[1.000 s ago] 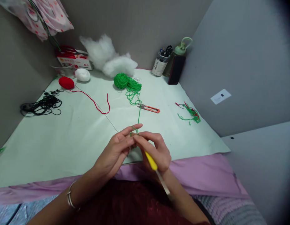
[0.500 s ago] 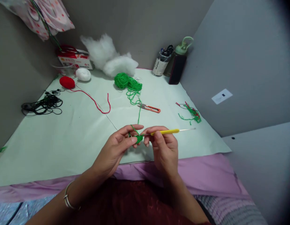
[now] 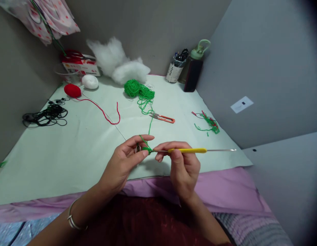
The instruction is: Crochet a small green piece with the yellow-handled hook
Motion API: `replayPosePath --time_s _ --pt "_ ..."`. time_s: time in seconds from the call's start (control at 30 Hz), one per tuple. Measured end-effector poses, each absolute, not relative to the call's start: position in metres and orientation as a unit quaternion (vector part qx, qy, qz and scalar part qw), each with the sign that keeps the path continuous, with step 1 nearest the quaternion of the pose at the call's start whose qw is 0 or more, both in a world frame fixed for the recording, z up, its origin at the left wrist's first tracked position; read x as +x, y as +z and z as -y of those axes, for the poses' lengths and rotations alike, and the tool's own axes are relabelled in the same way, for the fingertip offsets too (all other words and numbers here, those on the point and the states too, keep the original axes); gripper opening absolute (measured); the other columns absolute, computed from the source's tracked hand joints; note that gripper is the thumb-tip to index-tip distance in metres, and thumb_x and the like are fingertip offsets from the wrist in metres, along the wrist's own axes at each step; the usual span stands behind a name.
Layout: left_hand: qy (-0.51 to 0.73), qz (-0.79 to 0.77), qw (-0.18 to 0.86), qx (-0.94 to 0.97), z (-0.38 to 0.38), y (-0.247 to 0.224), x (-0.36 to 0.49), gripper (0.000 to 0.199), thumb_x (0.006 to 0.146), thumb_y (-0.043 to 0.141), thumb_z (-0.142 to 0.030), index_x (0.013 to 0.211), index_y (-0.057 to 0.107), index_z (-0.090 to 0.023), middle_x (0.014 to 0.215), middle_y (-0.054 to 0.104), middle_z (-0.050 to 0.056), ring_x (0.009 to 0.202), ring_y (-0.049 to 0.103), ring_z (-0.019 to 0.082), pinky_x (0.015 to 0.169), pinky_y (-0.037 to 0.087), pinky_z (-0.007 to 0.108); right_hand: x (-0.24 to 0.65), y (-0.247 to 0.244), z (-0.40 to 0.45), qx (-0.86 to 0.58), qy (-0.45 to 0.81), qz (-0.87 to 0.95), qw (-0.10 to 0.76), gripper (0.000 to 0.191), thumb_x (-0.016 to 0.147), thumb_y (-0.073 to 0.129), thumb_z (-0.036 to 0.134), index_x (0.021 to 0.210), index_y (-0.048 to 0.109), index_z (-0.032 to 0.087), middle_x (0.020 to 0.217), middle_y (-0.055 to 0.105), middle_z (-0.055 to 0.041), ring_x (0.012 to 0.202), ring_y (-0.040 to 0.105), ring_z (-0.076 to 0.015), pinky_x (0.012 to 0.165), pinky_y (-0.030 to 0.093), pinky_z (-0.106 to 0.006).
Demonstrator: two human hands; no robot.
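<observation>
The pale mat (image 3: 79,150) lies under and beyond both hands, with walls closing it in behind and at the sides. Far beyond the grip, at the back wall, sits white stuffing (image 3: 117,63); right of it stand a bottle (image 3: 195,66) and a cup (image 3: 175,70). A black cord tangle (image 3: 44,115) lies well off to the left. The green yarn ball (image 3: 134,88) rests straight beyond the hands, and its strand runs down to them, passing just beside the snips (image 3: 162,118). Yarn scraps (image 3: 208,124) lie up and to the right. The left hand (image 3: 124,162) pinches a small green piece (image 3: 146,149), strand over the forefinger. The right hand (image 3: 182,167) is closed on the yellow hook (image 3: 186,150), level, its tip at the piece.
</observation>
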State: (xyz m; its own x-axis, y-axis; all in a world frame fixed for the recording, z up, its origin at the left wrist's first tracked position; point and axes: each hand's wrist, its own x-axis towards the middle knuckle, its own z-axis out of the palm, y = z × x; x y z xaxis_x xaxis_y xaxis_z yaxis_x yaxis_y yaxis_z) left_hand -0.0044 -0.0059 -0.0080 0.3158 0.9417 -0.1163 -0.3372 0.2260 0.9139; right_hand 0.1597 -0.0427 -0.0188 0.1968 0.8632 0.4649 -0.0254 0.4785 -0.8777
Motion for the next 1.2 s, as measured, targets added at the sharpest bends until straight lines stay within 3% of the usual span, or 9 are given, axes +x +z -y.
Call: replayPosePath --time_s 0.17,0.37,0.53,0.6,0.73,0.87,1.03,1.13,1.2 --pt "0.462 -0.35 0.677 0.453 0.004 -0.011 -0.005 0.027 0.089 0.081 -0.021 0.112 0.085 -0.034 0.089 0.064 -0.001 0.087 0.056 0.014 0.08 0.044 0.025 0.159 -0.017 0.041 -0.409 0.303 0.555 0.658 0.023 0.109 0.052 0.019 0.11 0.074 0.025 0.099 0.079 -0.0015 0.074 0.074 -0.0114 0.069 0.062 -0.027" --pt "0.49 -0.401 0.594 0.496 0.007 -0.012 -0.002 0.033 0.088 0.082 -0.016 0.117 0.083 -0.032 0.088 0.065 -0.003 0.087 0.059 0.014 0.087 0.046 0.026 0.16 -0.022 0.041 -0.402 0.087 0.7 0.584 0.025 0.105 0.054 0.012 0.122 0.069 0.023 0.101 0.08 -0.0064 0.09 0.077 -0.0185 0.076 0.065 -0.032" --pt "0.47 -0.347 0.724 0.368 0.008 -0.007 0.001 0.051 0.084 0.088 -0.022 0.133 0.077 -0.03 0.086 0.067 -0.003 0.083 0.06 0.012 0.081 0.048 0.022 0.159 -0.031 0.042 -0.419 -0.083 0.758 0.493 0.032 0.099 0.064 0.007 0.127 0.072 0.021 0.114 0.078 -0.0107 0.104 0.076 -0.021 0.083 0.065 -0.031" --pt "0.425 -0.323 0.793 0.292 0.006 -0.005 0.001 0.051 0.083 0.09 -0.026 0.132 0.077 -0.025 0.085 0.067 -0.001 0.079 0.06 0.011 0.078 0.049 0.021 0.158 -0.03 0.042 -0.425 -0.054 0.734 0.527 0.031 0.1 0.063 0.008 0.125 0.074 0.023 0.111 0.078 -0.0087 0.102 0.076 -0.0204 0.082 0.064 -0.032" --pt "0.427 -0.318 0.811 0.244 0.002 -0.003 -0.002 0.046 0.08 0.091 -0.024 0.125 0.082 -0.021 0.081 0.067 -0.001 0.077 0.062 0.011 0.079 0.05 0.021 0.159 -0.022 0.038 -0.418 0.166 0.599 0.662 0.024 0.104 0.057 0.014 0.111 0.077 0.026 0.093 0.075 -0.0025 0.076 0.07 -0.0155 0.067 0.06 -0.032" --pt "0.435 -0.312 0.787 0.306 0.005 -0.002 0.0 0.039 0.081 0.091 -0.024 0.119 0.084 -0.026 0.091 0.073 0.002 0.089 0.064 0.014 0.085 0.049 0.024 0.159 -0.018 0.033 -0.392 0.287 0.569 0.664 0.02 0.105 0.061 0.021 0.105 0.08 0.027 0.096 0.077 -0.0033 0.077 0.07 -0.016 0.067 0.06 -0.032" --pt "0.467 -0.347 0.732 0.354 0.01 -0.006 0.005 0.038 0.082 0.091 -0.026 0.119 0.085 -0.028 0.088 0.07 0.0 0.087 0.059 0.014 0.085 0.048 0.024 0.156 -0.026 0.039 -0.427 0.173 0.645 0.61 0.032 0.102 0.064 0.013 0.122 0.077 0.033 0.104 0.08 -0.0038 0.092 0.075 -0.0196 0.08 0.065 -0.037" --pt "0.446 -0.336 0.772 0.302 0.007 -0.008 0.005 0.044 0.082 0.091 -0.026 0.125 0.082 -0.025 0.085 0.069 0.0 0.081 0.059 0.013 0.079 0.048 0.023 0.157 -0.03 0.043 -0.437 0.063 0.701 0.56 0.044 0.098 0.069 0.011 0.134 0.074 0.034 0.117 0.079 -0.0076 0.101 0.077 -0.0227 0.081 0.066 -0.038" --pt "0.419 -0.318 0.813 0.248 0.004 -0.008 0.004 0.041 0.082 0.09 -0.025 0.122 0.083 -0.02 0.084 0.068 0.001 0.073 0.056 0.011 0.076 0.049 0.023 0.158 -0.029 0.043 -0.435 0.068 0.688 0.577 0.041 0.099 0.068 0.011 0.132 0.075 0.033 0.113 0.08 -0.0073 0.099 0.076 -0.0227 0.08 0.066 -0.038"
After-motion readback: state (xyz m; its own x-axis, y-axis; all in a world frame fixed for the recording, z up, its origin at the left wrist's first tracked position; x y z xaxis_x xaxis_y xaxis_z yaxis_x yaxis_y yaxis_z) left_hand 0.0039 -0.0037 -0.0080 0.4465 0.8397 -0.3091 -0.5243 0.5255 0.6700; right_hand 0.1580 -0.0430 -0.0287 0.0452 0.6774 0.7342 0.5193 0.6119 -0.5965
